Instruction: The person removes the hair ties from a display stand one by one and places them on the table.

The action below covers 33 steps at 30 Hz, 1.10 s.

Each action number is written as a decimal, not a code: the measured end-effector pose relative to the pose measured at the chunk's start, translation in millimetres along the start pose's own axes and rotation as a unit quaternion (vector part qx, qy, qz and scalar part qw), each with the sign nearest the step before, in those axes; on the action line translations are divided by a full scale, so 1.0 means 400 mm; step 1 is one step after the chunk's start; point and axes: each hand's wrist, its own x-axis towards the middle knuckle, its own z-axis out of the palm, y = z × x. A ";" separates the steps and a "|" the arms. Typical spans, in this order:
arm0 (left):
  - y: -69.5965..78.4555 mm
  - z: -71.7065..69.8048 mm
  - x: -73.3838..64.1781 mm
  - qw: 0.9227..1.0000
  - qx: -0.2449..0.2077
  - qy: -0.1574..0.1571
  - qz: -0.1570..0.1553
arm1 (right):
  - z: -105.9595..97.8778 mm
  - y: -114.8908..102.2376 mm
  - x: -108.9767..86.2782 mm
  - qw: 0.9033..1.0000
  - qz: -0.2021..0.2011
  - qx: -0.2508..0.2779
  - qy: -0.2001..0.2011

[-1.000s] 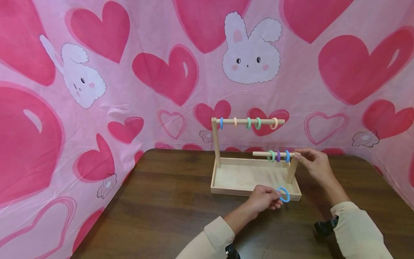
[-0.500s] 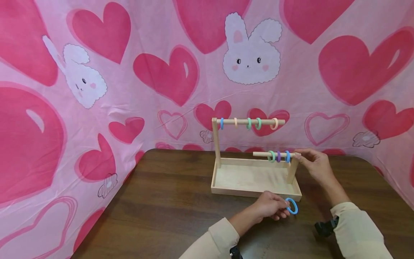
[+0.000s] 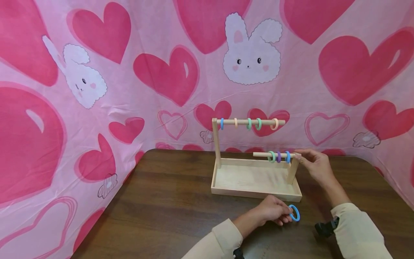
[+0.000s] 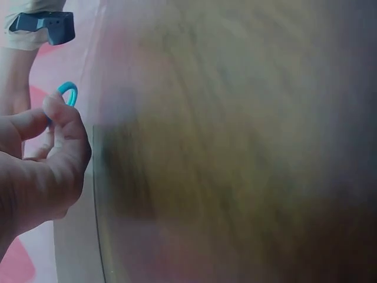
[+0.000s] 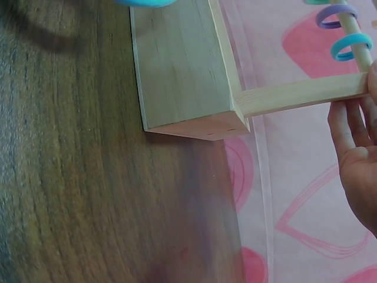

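Between thumb and fingers, my left hand (image 3: 274, 210) pinches a blue ring (image 3: 298, 213) in front of the wooden rack's tray (image 3: 239, 191). The same blue ring (image 4: 72, 94) shows at the fingertips in the left wrist view. My right hand (image 3: 317, 166) grips the top of the rack's short right post (image 3: 292, 172), where the lower bar joins it. On that lower bar (image 3: 260, 154) hang a green ring (image 3: 271, 157), a purple ring (image 3: 279, 157) and a blue ring (image 3: 287, 157). In the right wrist view the fingers (image 5: 353, 121) wrap behind the post (image 5: 306, 96).
A taller left post (image 3: 216, 144) carries the upper bar (image 3: 266, 122), with several blue, peach and green rings spread along it. The rack stands on a dark wooden table (image 3: 168, 201). A pink heart-patterned cloth (image 3: 181, 32) hangs behind and at the sides.
My left hand has moved right and toward the near side with the blue ring, from before the tray's front wall to over the table. My right hand stays on the post.
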 end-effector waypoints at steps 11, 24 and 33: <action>-0.001 0.003 0.001 1.000 0.010 -0.008 -0.025 | -0.004 -0.001 0.000 1.000 0.004 -0.008 -0.005; -0.002 0.005 0.005 0.999 0.028 0.003 -0.029 | -0.002 -0.004 -0.002 1.000 0.022 -0.016 -0.010; 0.009 0.015 0.000 0.998 0.046 0.018 -0.032 | -0.003 0.005 0.001 1.000 0.014 -0.013 -0.005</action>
